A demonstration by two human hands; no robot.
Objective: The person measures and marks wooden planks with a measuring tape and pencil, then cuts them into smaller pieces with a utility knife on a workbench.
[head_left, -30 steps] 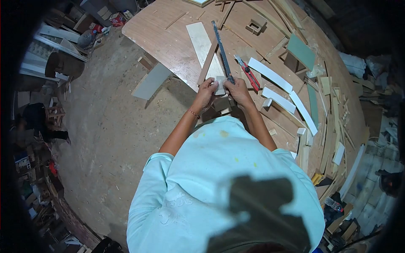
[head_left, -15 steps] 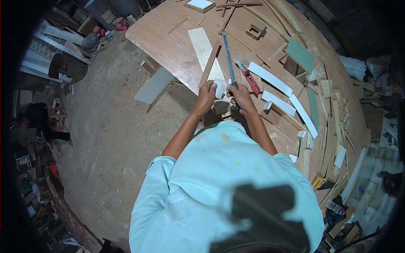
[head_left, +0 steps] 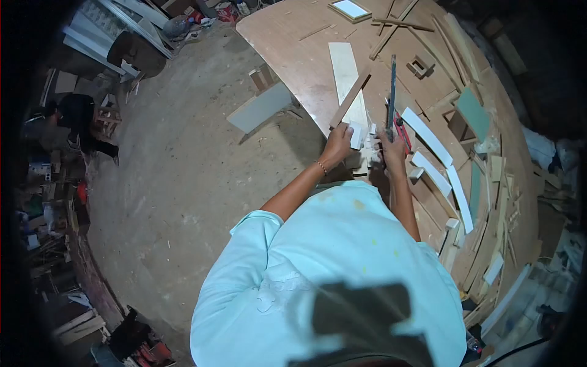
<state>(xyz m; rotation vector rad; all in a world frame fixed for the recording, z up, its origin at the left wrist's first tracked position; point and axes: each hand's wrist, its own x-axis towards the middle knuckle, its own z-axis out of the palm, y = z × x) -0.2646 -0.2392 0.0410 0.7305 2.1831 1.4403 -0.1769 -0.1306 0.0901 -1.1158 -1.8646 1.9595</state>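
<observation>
My left hand (head_left: 337, 145) is closed round a small white block (head_left: 358, 136) at the table's near edge. By its fingers, a brown wooden stick (head_left: 351, 100) slants across a long pale board (head_left: 343, 64). My right hand (head_left: 394, 150) is closed at the lower end of a narrow saw (head_left: 392, 92), whose blade points away from me and shows nearly edge-on. The saw's grip is mostly hidden by the fingers. Tight beside that hand lies a red utility knife (head_left: 401, 129), partly covered. Small white bits (head_left: 372, 129) show between my hands.
Curved white strips (head_left: 428, 136) lie right of my right hand. Farther right are a green panel (head_left: 473, 113) and many wood offcuts. A small wooden frame (head_left: 420, 67) and a framed panel (head_left: 350, 10) sit farther back. A grey board (head_left: 260, 110) juts out left of the table.
The view has swung left, so the table appears farther right. My hands have moved apart. The saw has shifted right towards the knife and turned from showing its toothed side to nearly edge-on.
</observation>
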